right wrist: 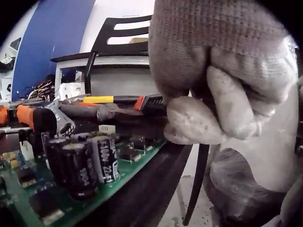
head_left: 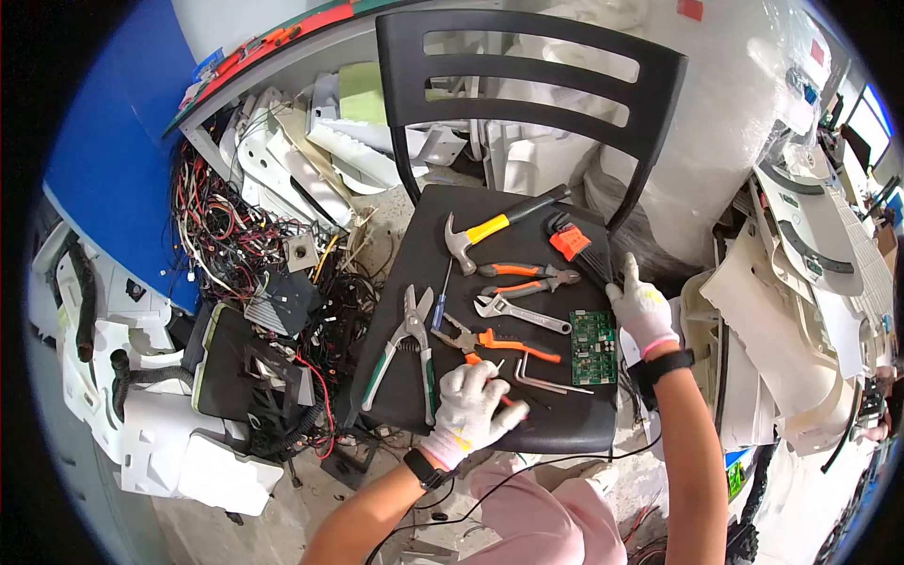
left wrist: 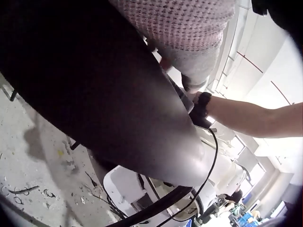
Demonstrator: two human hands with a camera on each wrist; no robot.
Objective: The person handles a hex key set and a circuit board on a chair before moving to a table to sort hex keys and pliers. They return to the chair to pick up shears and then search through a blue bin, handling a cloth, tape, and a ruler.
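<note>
To the left of the circuit board (head_left: 593, 348), the left hand (head_left: 466, 405) covers one handle of the orange-handled pliers (head_left: 516, 348) and part of a red thing (head_left: 510, 402), so I cannot tell what this thing is, nor whether the fingers grip it. To the right of the board, the right hand (head_left: 645, 311) has its fingers so close together that anything between them is hidden. The right wrist view cuts off the board at the left and lower edges, and the print on its chips (right wrist: 46, 204) is too blurred to read.
</note>
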